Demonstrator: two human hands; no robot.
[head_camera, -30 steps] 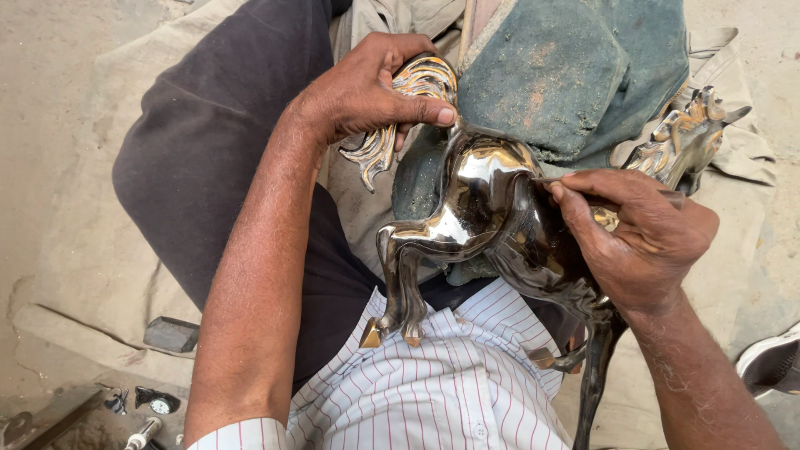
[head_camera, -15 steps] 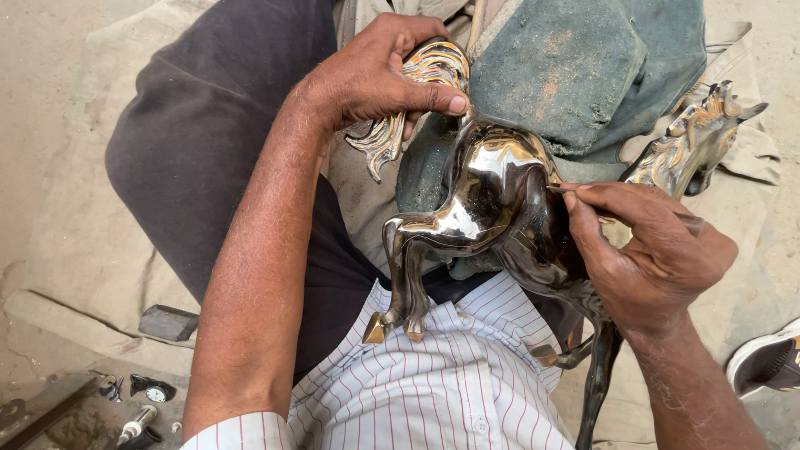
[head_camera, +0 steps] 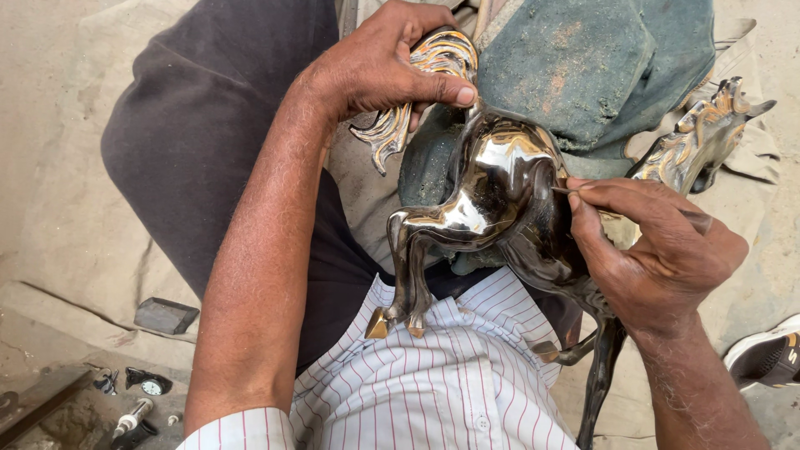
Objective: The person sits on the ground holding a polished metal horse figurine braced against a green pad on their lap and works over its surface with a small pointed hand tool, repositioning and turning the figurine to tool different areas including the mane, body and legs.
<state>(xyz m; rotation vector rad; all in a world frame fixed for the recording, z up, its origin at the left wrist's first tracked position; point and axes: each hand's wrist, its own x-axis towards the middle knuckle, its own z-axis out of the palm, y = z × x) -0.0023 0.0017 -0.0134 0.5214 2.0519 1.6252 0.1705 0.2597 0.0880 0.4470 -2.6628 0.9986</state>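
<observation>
A polished metal horse figurine (head_camera: 487, 200) lies across the person's lap, its dark mirror-bright body in the middle of the view, its hind legs with gold hooves coming down near onto the striped shirt (head_camera: 450, 375), and its maned head (head_camera: 704, 137) off to the far right. The left hand (head_camera: 383, 62) is closed over the figurine's rump at the far side, fingers wrapped round the root of the gold-streaked tail (head_camera: 408, 104), thumb pressed flat along the back — a firm, steadying hold. The right hand (head_camera: 658, 250) is pinched shut on a thin pointed tool (head_camera: 567, 191), whose tip shows just beyond the fingertips and sits against the flank; how much of the tool lies hidden in the palm cannot be told. A dusty blue-green cloth (head_camera: 600, 58) is bunched on the far side behind the horse. The work in hand looks like fine finishing or scraping of the surface at the flank, the left hand acting as the clamp. The next move would seem to call for small, controlled strokes of the tip while the left grip keeps the slick body from rolling on the lap. On the ground at near left lie a dark block (head_camera: 167, 315) and some small tools (head_camera: 137, 400).
</observation>
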